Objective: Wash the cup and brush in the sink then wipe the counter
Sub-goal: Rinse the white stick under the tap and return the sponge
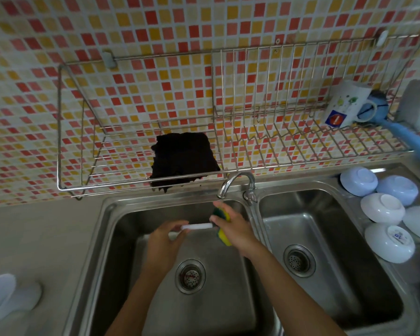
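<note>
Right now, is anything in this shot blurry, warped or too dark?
Head view: the wall rack bows from wide-angle distortion; the blue brush and white object smear at the edges; the dark cloth shows no detail; the sink is dim.

We see a mosaic wall [155, 32] of red, orange, yellow and cream tiles, a black cloth [183, 157], a yellow-and-green sponge [222, 214], a white handle [197, 226], pale blue and white bowls [383, 209], and a white mug [344, 103] with green dots.
</note>
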Demonstrator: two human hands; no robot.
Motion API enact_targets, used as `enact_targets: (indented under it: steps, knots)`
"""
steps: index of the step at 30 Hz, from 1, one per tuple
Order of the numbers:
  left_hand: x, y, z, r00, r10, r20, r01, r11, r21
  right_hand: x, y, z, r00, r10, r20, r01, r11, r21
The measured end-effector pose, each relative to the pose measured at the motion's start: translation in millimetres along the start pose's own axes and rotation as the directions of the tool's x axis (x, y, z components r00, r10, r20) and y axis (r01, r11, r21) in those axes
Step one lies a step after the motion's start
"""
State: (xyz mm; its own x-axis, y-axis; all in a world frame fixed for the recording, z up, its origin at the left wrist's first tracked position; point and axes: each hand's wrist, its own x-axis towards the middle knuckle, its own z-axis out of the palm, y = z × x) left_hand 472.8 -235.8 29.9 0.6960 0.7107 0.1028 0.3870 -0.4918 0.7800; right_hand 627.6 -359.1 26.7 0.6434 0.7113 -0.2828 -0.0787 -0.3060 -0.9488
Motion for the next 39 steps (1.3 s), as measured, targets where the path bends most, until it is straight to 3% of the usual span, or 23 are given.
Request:
enact_targets:
  steps: [6,10,17,21,25,31,36,39]
  knots:
    - [-32.1,-22.1,7.5,0.974,-0.207,-0.093,0.198,0.976,-0.094,4.3,3.7,3.9,0.993,-0.113,-0.026,0.102,0.96,-0.261]
    - [-45.8,-24.8,18.5,0.962,-0.263,-0.074,0.252,0.959,-0.132,5.9,5.6,4.2,0.989,-0.137,-0.062,0.113,0.949,-0.294]
    - [-38.6,-20.3,25.9,0.96,-0.267,-0.083,0.251,0.953,-0.169,28.1,21.4,-23.4,0.965,-0.097,-0.243,-0.003,0.925,-0.38]
    - [-30.6,-17.1,27.1,0.96,-0.271,-0.065,0.254,0.949,-0.189,40.5,17.0,-45.2,0.977,0.003,-0.215,-0.067,0.955,-0.291]
    - [-22.7,-11.9,27.5,0.971,-0.23,-0.062,0.217,0.962,-0.165,53.1,21.2,-56.6,0.979,0.025,-0.2,-0.095,0.933,-0.346]
    - [-16.4,-7.2,21.9,0.972,-0.228,-0.061,0.215,0.963,-0.163,55.4,16.7,-72.4,0.955,0.013,-0.295,-0.088,0.966,-0.242]
    - [-20.6,-2.1,14.0,0.978,-0.173,-0.114,0.157,0.978,-0.135,31.0,19.0,-37.5,0.919,-0.135,-0.371,0.011,0.948,-0.317]
    - [-20.9,-6.4,19.0,0.981,-0.115,-0.156,0.109,0.993,-0.042,11.7,30.7,-6.1,0.926,-0.269,-0.266,0.111,0.866,-0.487]
